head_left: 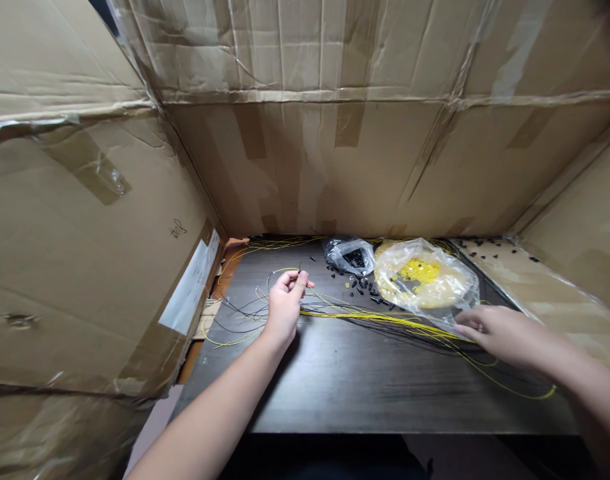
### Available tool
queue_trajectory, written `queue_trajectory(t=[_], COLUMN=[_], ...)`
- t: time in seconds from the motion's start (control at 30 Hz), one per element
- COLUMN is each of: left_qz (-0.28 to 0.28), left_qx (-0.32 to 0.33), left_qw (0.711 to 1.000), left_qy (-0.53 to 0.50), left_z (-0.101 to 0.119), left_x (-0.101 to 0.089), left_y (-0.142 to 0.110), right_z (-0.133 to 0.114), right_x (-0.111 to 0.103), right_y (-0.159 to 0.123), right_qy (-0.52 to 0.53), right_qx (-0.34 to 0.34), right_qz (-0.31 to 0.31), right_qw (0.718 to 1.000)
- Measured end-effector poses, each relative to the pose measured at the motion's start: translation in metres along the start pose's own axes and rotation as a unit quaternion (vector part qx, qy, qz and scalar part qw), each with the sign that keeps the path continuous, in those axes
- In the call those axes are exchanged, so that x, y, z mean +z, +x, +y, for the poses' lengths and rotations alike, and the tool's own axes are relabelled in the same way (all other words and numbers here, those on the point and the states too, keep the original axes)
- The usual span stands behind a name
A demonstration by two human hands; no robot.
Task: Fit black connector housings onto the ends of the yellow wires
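Two bare hands work over a dark tabletop (365, 393). The right hand (495, 330), fingers curled, is by the right part of the yellow and black wires (385, 319); its grip cannot be told. The left hand (286, 300) pinches a small dark piece (299, 268) above their left part. Beyond lie loose black pieces (365, 285), then a bag of yellow pieces (427, 293), a smaller bag of black ones (367, 250) and a cardboard wall (305, 173).
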State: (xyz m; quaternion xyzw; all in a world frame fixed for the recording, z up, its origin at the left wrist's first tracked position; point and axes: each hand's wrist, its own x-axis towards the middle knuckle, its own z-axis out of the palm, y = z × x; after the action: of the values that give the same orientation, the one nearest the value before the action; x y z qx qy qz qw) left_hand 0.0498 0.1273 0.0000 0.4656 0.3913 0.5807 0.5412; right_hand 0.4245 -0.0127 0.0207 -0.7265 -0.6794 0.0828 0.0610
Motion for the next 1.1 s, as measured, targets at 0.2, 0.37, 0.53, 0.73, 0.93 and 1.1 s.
queue_trajectory(t=[0.2,0.37,0.53,0.73,0.93,1.1], left_qz=[-0.038,-0.123,-0.236,-0.311,-0.344,-0.353], left_qx=[0.006,-0.012,-0.038,-0.075,-0.1,-0.124], left_qw=[0.999,0.992,0.971,0.947,0.933,0.927], left_qy=[0.035,0.036,0.026,0.009,-0.005,-0.03], left_z=[0.006,0.017,0.027,0.031,0.032,0.032], left_x=[0.007,0.012,0.014,0.011,0.008,0.008], left_y=[-0.012,-0.024,-0.032,-0.034,-0.033,-0.036], right_z=[-0.064,-0.142,-0.206,-0.242,-0.243,-0.255], right_x=[-0.02,-0.029,-0.01,0.007,0.012,0.024], right_y=[0.026,0.083,0.147,0.171,0.17,0.173], right_qy=[0.051,0.263,0.375,0.409,0.431,0.413], right_qx=[-0.101,-0.22,-0.359,-0.423,-0.387,-0.344], right_qz=[0.054,-0.01,-0.203,-0.335,-0.291,-0.219], right_qw=[0.992,0.939,0.83,0.736,0.761,0.814])
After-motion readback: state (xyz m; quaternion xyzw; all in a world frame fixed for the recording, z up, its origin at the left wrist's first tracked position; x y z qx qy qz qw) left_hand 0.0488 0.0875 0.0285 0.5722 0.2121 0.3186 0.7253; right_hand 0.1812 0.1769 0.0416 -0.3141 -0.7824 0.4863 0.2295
